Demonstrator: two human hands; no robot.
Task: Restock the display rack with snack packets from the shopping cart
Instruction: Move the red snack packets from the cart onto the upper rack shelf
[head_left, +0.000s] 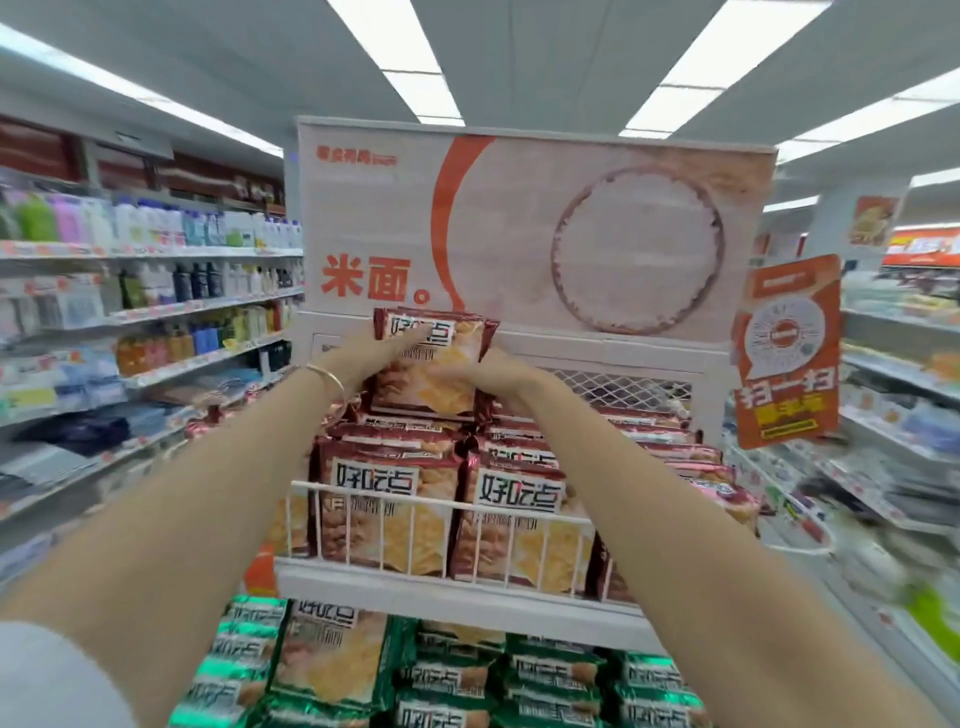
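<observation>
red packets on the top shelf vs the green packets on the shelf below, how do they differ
The red packets have dark red wrappers and stand upright behind the white wire rail. The green packets have green wrappers and mostly lie flat in stacks. Both carry the same bold black logo on a white label.

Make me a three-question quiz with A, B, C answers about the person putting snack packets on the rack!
1. Where is the held red packet?
A. above the top shelf's packets
B. on the floor
C. in a basket

2. What colour are the packets on the lower shelf?
A. blue
B. green
C. yellow

3. How is the packet held?
A. by one hand
B. by both hands
C. by nobody

Answers:
1 A: it is raised over the red packets behind the white wire rail.
2 B: their wrappers are green.
3 B: the left hand and right hand each grip a side.
</observation>
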